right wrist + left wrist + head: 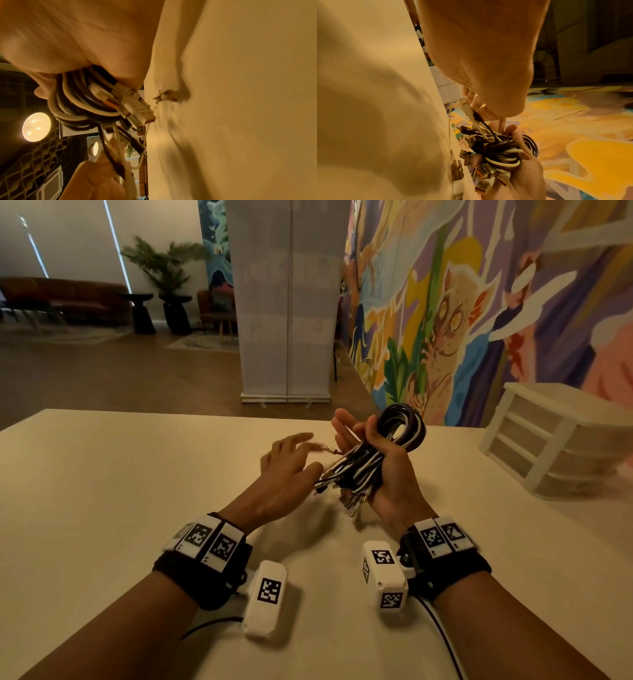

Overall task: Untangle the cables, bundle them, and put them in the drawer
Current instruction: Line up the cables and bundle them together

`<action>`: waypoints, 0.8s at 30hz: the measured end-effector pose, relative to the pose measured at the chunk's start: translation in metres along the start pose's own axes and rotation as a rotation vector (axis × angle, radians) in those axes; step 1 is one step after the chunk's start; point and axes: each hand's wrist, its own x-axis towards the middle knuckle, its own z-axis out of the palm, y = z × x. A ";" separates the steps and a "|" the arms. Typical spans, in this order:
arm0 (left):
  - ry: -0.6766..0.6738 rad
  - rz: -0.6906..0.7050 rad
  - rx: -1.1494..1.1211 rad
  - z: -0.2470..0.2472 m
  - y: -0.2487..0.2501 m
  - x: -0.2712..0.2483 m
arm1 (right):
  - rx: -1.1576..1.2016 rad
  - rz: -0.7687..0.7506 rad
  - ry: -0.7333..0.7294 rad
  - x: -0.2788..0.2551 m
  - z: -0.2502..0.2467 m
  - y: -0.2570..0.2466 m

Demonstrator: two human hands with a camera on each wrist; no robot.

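A bundle of black and white cables (400, 426) is coiled into a loop above the cream table (120, 474), a little right of centre. My right hand (394, 470) grips the bundle (80, 102) around its middle, and several USB plugs (488, 174) fan out below the palm. My left hand (291, 463) is just left of it. Its thumb and fingers pinch a few loose cable ends (471, 113) that run back into the bundle (503, 154). The index finger points forward and is blurred. In the right wrist view the left hand (102, 180) holds a black and a white end.
A white plastic drawer unit (555, 440) with its drawers closed stands on the table at the far right. A painted mural wall (479, 302) rises behind it. A white banner stand (287, 302) is beyond the table's far edge.
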 end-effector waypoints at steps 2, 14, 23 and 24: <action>-0.035 0.052 -0.206 -0.001 0.003 -0.003 | -0.027 -0.010 -0.013 0.000 0.002 0.001; -0.018 0.089 -0.039 0.002 0.013 -0.005 | -0.225 -0.121 0.200 -0.002 0.011 0.008; -0.176 -0.021 -0.190 0.002 0.016 -0.006 | -0.004 -0.001 0.271 0.004 0.010 0.002; -0.184 -0.017 -0.198 0.000 0.016 -0.007 | -0.013 -0.020 0.306 0.004 0.009 -0.001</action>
